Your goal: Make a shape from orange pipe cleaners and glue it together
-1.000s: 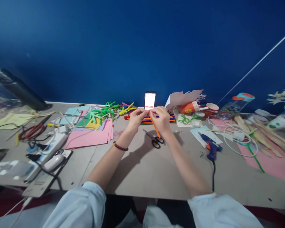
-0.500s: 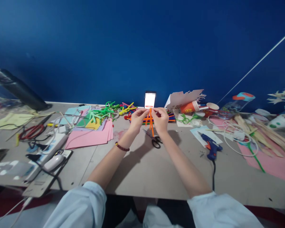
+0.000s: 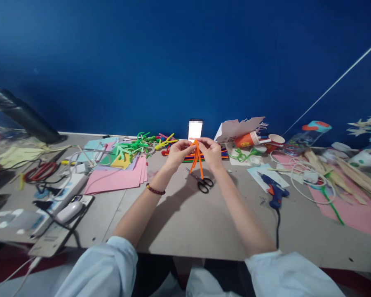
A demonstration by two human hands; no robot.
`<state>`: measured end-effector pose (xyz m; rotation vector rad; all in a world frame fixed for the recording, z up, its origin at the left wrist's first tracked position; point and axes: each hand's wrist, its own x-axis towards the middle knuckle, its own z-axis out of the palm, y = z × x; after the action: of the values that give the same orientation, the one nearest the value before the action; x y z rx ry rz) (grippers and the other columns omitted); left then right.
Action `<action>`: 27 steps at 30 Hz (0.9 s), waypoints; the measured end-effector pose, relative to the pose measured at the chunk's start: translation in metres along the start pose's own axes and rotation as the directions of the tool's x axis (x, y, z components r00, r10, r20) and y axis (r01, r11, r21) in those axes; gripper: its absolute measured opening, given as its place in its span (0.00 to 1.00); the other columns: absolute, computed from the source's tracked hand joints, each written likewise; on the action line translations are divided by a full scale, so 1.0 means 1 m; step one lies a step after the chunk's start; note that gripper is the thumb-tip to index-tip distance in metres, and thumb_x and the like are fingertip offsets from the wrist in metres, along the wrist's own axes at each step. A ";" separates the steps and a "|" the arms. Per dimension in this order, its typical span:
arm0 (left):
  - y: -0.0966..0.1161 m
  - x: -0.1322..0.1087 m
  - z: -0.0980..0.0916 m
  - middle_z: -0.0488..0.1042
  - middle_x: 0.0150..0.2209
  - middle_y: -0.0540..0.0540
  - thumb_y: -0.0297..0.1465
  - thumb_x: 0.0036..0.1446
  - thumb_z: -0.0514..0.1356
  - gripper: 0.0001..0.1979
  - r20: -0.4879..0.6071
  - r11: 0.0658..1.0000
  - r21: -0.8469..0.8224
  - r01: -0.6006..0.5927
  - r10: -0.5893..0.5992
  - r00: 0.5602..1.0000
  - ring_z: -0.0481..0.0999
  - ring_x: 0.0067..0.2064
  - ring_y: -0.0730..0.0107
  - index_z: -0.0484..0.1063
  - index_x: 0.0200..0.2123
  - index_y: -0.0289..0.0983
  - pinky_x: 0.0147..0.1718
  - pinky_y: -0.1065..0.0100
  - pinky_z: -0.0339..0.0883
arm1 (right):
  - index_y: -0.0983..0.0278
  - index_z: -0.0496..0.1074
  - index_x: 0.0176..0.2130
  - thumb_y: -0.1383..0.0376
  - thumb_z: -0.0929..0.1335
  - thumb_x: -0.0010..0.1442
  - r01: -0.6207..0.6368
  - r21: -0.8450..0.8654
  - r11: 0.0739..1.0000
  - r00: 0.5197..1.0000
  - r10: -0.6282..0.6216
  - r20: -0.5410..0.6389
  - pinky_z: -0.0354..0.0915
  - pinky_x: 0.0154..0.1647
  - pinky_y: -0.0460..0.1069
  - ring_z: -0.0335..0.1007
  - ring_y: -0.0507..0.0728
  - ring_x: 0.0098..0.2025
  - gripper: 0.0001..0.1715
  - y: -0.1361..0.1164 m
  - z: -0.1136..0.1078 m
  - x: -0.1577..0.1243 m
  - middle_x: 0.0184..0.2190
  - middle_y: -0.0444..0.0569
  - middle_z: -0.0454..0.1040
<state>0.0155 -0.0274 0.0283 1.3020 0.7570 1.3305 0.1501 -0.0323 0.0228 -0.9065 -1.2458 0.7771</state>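
Observation:
Orange pipe cleaners (image 3: 199, 161) hang down from between my two hands, their upper ends pinched in my fingertips. My left hand (image 3: 178, 155), below a beaded bracelet, grips them from the left. From the other side my right hand (image 3: 212, 154) closes on them near the top. Fingers hide how the upper ends are bent or joined. Under the hanging ends lies a pair of dark-handled scissors (image 3: 203, 185) on the table. A bundle of coloured pipe cleaners (image 3: 224, 155) lies just behind my hands. Farther back, a phone (image 3: 195, 129) with a bright screen leans against the wall.
On the left are pink paper sheets (image 3: 116, 180), green twisted pipe cleaners (image 3: 139, 144), a power strip (image 3: 63, 198) with cables, and a black bottle (image 3: 27, 117). To the right lie a blue glue gun (image 3: 275, 190), orange paper cups (image 3: 246, 139) and a white cable (image 3: 312, 181).
The orange pipe cleaners' hanging ends have spread wider apart, with a loop showing near the top. Both hands have shifted only slightly and still pinch them.

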 end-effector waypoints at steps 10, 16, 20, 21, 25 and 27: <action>0.006 -0.002 0.002 0.77 0.29 0.47 0.38 0.41 0.69 0.13 0.007 1.000 0.022 0.012 -0.012 1.000 0.75 0.31 0.71 0.75 0.29 0.35 0.35 0.67 0.69 | 0.59 0.77 0.35 0.57 0.71 0.51 -0.003 0.006 1.000 0.995 0.002 0.095 0.70 0.45 0.54 0.75 0.56 0.40 0.11 -0.007 -0.008 0.003 0.35 0.46 0.79; 0.009 -0.004 0.006 0.78 0.31 0.46 0.39 0.45 0.67 0.11 0.015 1.000 0.001 0.012 -0.012 1.000 0.75 0.32 0.72 0.77 0.30 0.37 0.36 0.67 0.68 | 0.59 0.77 0.37 0.56 0.70 0.53 -0.005 0.045 0.999 0.983 -0.003 0.182 0.69 0.47 0.54 0.74 0.56 0.43 0.13 -0.007 -0.009 0.003 0.39 0.47 0.79; 0.007 -0.004 0.005 0.76 0.29 0.47 0.40 0.45 0.67 0.13 0.031 0.999 -0.039 0.017 -0.016 0.999 0.73 0.31 0.73 0.75 0.28 0.37 0.33 0.68 0.67 | 0.60 0.76 0.37 0.55 0.71 0.51 -0.098 0.097 0.990 0.979 0.078 0.186 0.69 0.45 0.54 0.74 0.56 0.39 0.15 -0.003 -0.006 0.003 0.36 0.46 0.79; 0.007 -0.004 0.006 0.76 0.28 0.48 0.41 0.45 0.67 0.13 0.039 0.999 -0.039 0.013 -0.012 0.999 0.73 0.30 0.74 0.75 0.28 0.36 0.33 0.69 0.67 | 0.60 0.75 0.37 0.54 0.71 0.50 -0.126 0.103 0.987 0.977 0.105 0.186 0.70 0.44 0.54 0.74 0.55 0.37 0.16 -0.001 -0.005 0.003 0.35 0.46 0.79; 0.007 -0.006 0.009 0.75 0.27 0.48 0.40 0.46 0.67 0.14 0.023 0.999 -0.036 -0.003 0.004 1.000 0.73 0.30 0.74 0.74 0.28 0.35 0.33 0.69 0.66 | 0.61 0.75 0.35 0.55 0.72 0.49 -0.162 0.130 0.978 0.976 0.140 0.165 0.70 0.39 0.52 0.73 0.54 0.33 0.15 0.001 -0.005 0.004 0.33 0.45 0.78; 0.006 -0.007 0.011 0.75 0.27 0.49 0.40 0.46 0.67 0.13 0.017 0.997 -0.070 0.017 -0.016 1.000 0.73 0.30 0.74 0.74 0.28 0.35 0.33 0.70 0.66 | 0.61 0.75 0.34 0.56 0.72 0.48 -0.154 0.144 0.978 0.981 0.134 0.139 0.70 0.38 0.51 0.73 0.53 0.32 0.14 0.001 -0.005 0.004 0.32 0.44 0.78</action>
<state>0.0234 -0.0380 0.0347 1.2471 0.7015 1.3201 0.1558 -0.0291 0.0235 -0.8376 -1.2224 1.0471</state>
